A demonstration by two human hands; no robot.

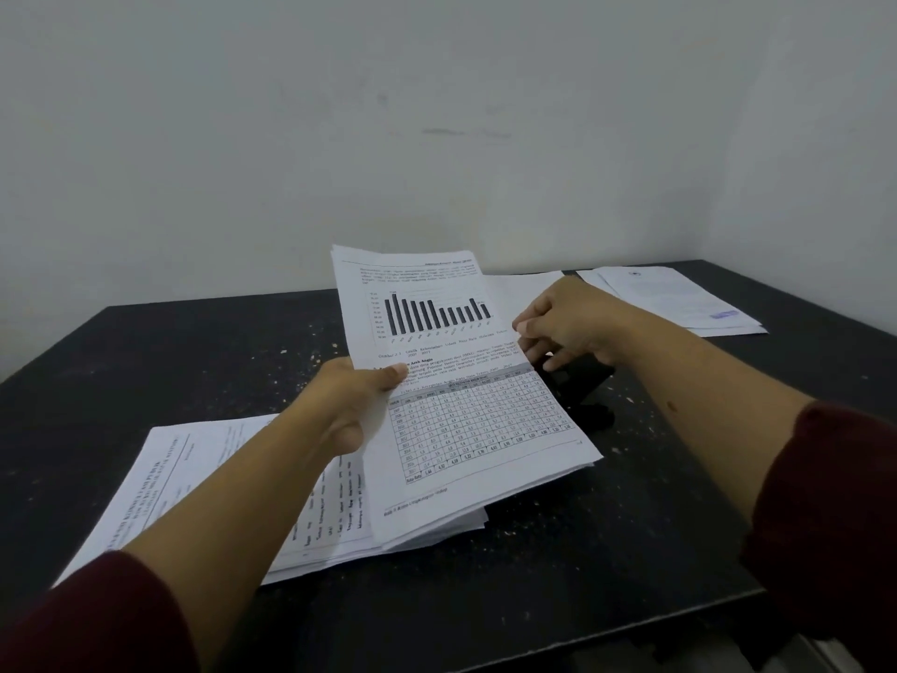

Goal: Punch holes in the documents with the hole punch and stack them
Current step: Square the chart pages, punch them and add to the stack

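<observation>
The left hand grips a sheaf of printed pages by its left edge, thumb on top over the text and fingers hidden beneath. The right hand pinches the right edge of the same pages with curled fingers. The pages are lifted off the surface and tilted, the top sheet showing a bar chart above a table of numbers. Just under the right hand, partly hidden by the pages, sits a black hole punch on the table.

The table is dark, nearly black, and speckled with small pale flecks, thickest around the punch and the middle. On its near left lies a loose pile of papers, partly under the left forearm and overlapped by the held pages. On the far right corner rests another stack of papers, well apart from the hands. More white paper shows behind the held pages.

Behind the table rises a plain pale wall with a few faint scuffs, meeting a second wall at the right corner. Both forearms come out of dark red sleeves.
</observation>
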